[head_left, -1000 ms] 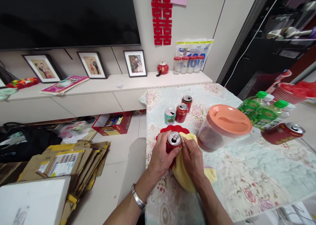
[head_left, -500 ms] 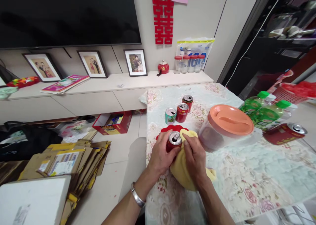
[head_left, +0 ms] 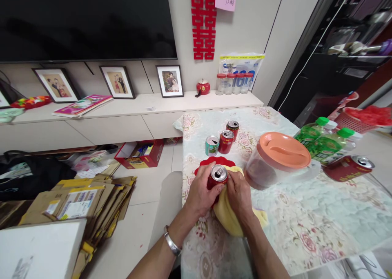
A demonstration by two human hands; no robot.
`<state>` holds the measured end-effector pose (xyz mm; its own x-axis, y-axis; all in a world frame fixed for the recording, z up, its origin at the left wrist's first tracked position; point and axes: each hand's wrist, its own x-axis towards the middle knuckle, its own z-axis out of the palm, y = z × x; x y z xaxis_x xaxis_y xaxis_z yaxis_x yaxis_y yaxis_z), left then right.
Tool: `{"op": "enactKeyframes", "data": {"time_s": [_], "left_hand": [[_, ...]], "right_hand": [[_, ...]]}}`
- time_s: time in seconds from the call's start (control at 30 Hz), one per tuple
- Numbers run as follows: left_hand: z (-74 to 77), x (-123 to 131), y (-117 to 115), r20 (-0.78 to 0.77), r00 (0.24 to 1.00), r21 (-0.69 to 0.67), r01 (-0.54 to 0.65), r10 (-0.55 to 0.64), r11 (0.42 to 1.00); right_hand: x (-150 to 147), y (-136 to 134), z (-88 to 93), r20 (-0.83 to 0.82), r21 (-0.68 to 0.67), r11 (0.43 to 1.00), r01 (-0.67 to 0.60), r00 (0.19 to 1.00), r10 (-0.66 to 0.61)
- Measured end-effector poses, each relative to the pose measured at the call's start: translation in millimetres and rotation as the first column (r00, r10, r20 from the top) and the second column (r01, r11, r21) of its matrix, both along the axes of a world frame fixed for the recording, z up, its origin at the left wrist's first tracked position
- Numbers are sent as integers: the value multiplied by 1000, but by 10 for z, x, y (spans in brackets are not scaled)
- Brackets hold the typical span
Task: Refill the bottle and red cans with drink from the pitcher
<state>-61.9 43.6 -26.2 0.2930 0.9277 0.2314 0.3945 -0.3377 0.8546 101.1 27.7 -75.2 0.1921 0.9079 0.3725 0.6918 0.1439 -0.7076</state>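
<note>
My left hand [head_left: 199, 193] is wrapped round a red drink can [head_left: 218, 176], its opened silver top facing up. In my right hand [head_left: 239, 193] a yellow cloth [head_left: 228, 213] is bunched and pressed against the can's right side. Under the can and hands lies a red scalloped dish [head_left: 211, 161], mostly covered. Just beyond stand a small green-and-white can [head_left: 212, 145], a red can [head_left: 226, 142] and a darker-rimmed red can [head_left: 233, 129], all with opened tops.
A clear tub with an orange lid [head_left: 284, 150] stands right of my hands. Green-capped bottles [head_left: 318, 138] and a large red can lying tilted [head_left: 349, 167] are farther right. The floral tablecloth [head_left: 306, 213] covers the table. Flattened cardboard [head_left: 101, 197] is on the floor left.
My right hand and the cloth have shifted down slightly from the can's rim to its side. The left hand keeps its hold on the can. The view has tilted slightly.
</note>
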Motion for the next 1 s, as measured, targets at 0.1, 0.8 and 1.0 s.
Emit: {"op": "enactKeyframes", "data": {"time_s": [0.1, 0.8, 1.0], "left_hand": [[-4, 3, 2, 0, 1000, 9, 3, -3, 1000], [7, 1, -7, -5, 1000, -2, 2, -2, 1000], [10, -18, 4, 5, 1000, -25, 10, -9, 1000]], "right_hand": [[7, 3, 7, 21, -9, 1000, 2, 1000, -1], [-9, -20, -2, -10, -13, 1000, 20, 1000, -21], [-9, -15, 2, -79, 31, 999, 22, 997, -19]]}}
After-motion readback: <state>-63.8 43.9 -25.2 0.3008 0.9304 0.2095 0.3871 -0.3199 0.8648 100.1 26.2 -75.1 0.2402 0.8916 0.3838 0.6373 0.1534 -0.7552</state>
